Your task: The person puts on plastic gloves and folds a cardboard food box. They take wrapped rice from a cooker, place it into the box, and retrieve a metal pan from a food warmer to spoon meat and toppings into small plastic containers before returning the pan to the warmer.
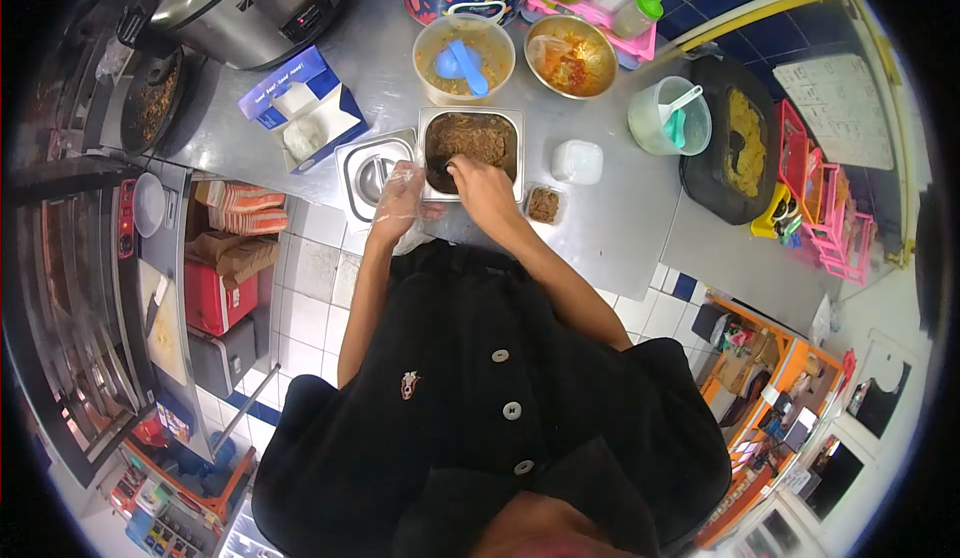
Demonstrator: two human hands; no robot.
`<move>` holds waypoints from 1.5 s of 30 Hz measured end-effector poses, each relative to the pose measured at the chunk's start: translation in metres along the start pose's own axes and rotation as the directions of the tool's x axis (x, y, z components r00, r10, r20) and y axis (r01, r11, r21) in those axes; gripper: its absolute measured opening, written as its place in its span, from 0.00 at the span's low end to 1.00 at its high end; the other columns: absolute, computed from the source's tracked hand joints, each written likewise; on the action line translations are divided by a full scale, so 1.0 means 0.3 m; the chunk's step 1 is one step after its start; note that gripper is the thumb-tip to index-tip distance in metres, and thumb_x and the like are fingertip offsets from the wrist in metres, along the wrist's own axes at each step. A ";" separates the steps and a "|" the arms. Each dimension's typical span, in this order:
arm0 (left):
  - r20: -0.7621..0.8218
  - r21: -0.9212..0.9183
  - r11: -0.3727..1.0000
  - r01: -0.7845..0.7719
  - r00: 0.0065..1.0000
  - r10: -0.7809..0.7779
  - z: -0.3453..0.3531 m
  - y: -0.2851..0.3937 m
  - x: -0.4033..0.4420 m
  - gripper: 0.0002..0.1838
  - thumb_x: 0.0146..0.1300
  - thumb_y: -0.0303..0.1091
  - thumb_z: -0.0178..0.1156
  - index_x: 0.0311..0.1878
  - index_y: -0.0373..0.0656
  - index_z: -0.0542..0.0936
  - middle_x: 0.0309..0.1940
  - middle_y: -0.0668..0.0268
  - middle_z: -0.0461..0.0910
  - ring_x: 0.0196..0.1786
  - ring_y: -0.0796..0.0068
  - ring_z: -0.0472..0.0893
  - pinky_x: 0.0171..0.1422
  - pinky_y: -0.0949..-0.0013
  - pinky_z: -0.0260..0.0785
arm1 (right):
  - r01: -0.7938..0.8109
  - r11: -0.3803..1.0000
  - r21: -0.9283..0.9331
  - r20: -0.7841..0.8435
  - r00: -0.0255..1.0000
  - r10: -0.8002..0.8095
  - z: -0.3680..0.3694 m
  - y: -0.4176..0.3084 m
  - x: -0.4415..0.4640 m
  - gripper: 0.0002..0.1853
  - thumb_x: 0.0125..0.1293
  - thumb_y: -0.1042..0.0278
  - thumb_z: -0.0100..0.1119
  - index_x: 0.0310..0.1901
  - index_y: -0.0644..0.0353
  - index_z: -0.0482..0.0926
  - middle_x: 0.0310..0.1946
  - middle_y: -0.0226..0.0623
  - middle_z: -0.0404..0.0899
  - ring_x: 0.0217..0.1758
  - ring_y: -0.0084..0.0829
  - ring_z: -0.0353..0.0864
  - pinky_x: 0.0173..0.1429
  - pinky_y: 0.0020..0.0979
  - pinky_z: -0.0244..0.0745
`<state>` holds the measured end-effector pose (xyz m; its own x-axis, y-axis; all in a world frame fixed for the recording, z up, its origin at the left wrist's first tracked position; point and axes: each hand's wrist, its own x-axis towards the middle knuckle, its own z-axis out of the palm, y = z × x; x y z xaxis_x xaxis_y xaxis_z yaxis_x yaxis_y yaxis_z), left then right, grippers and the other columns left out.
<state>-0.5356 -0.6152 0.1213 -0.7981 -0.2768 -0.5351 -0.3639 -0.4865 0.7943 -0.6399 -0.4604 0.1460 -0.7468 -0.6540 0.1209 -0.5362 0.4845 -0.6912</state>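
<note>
A square steel pan [521, 143] of brown shredded meat [470, 140] stands at the counter's front. Over its near-left corner, my right hand [482, 190] is closed, its fingertips down inside the pan; what they pinch, if anything, is hidden. Clear crinkled plastic, like a loose glove, covers my left hand [398, 201] beside the pan's left wall. Its fingers are blurred by the plastic. Under and left of that hand lies a steel lid [358, 163]. A small clear tub [544, 205] with some meat sits right of the pan, near a white-lidded container [577, 162].
Behind the pan stand a tub with a blue scoop [462, 66] and a steel bowl [571, 55] of reddish food. An open blue-white box [303, 113] and a rice cooker [250, 8] are at left. Right are a measuring jug [650, 123] and a black pan [712, 163].
</note>
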 end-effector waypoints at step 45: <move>0.031 0.054 0.998 -0.023 0.999 0.021 0.014 0.026 -0.008 0.14 0.84 0.43 0.52 0.59 0.43 0.67 0.49 0.57 0.81 0.34 0.58 0.90 0.33 0.64 0.88 | -0.523 0.686 0.506 0.223 0.848 0.482 -0.060 0.138 0.073 0.12 0.78 0.65 0.59 0.43 0.68 0.81 0.31 0.38 0.89 0.23 0.23 0.84 0.24 0.30 0.81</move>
<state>-0.5386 -0.6149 0.1298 -0.8202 -0.2613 -0.5089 -0.3708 -0.4346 0.8208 -0.6857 -0.4442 0.1329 -0.8036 -0.4504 -0.3892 0.2216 0.3804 -0.8979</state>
